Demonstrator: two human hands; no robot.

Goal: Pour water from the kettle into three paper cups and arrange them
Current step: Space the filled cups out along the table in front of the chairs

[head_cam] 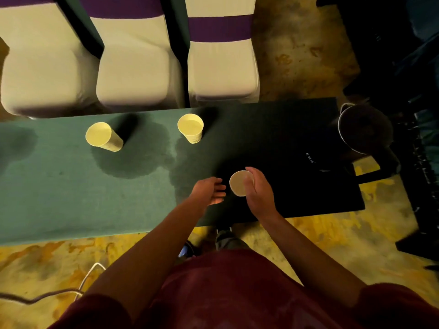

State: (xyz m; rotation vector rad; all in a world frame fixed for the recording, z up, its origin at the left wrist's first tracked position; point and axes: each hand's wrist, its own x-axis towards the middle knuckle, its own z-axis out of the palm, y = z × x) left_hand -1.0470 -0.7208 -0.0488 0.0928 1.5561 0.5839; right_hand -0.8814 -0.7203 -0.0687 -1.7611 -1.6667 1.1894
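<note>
The right hand (pixel 257 191) has its grip curled round the white paper cup (pixel 240 183) above the green-clothed tabletop (pixel 59 193), the left hand (pixel 210 192) open beside it; thin-walled and light, it probably wants gentle mid-wall holding.

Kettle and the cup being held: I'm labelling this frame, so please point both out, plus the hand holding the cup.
kettle (pixel 364 129): head view, on its dark rounded body.
held cup (pixel 240 182): head view, inside its open mouth.
right hand (pixel 257 193): head view, on the back of the hand.
</note>
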